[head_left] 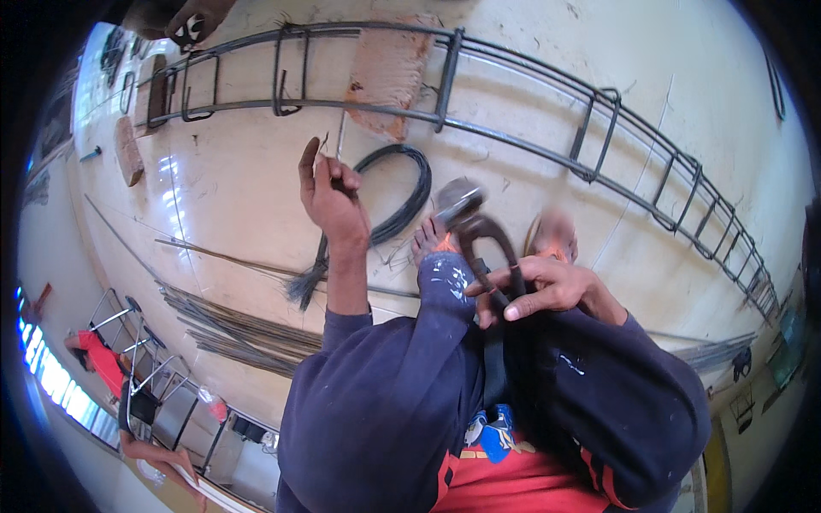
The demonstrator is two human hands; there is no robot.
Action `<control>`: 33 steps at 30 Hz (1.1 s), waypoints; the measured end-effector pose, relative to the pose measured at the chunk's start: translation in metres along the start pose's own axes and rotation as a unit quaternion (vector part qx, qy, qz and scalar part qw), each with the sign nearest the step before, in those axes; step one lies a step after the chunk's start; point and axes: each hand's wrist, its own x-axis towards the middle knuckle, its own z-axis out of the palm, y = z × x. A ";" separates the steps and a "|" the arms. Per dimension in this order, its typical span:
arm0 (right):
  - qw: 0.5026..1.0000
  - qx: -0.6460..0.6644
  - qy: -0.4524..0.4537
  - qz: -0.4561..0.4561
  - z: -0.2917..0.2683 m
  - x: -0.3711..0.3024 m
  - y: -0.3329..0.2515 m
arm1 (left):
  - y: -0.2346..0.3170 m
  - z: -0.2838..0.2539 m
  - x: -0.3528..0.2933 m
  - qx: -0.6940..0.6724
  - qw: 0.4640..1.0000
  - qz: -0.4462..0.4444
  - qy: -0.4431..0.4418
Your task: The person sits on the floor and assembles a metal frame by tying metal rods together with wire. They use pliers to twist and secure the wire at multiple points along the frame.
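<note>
My right hand (pixel 556 286) is closed around the handles of dark pincers (pixel 486 229), whose handles are spread and whose metal head is blurred in front of my foot. My left hand (pixel 338 201) is raised below the steel reinforcement cage (pixel 522 141), its fingers curled. A thin, short piece of wire (pixel 326 138) sticks up from between thumb and forefinger, the rest of it hidden. Beyond my left wrist, a looped bundle of dark tie wire (pixel 410 209) lies on the floor, its cut ends fanned out beside my forearm.
The cage rests across a brick (pixel 389 73), with another brick (pixel 128 152) left of it. Steel rods (pixel 239 329) lie on the left floor. Part of another person (pixel 192 21) shows at the upper left. A person in red (pixel 103 363) is by metal frames (pixel 154 368) at lower left.
</note>
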 end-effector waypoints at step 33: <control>0.847 -0.436 0.305 0.007 -0.041 -0.004 0.006 | 0.020 -0.092 -0.030 0.814 0.567 0.096 -0.081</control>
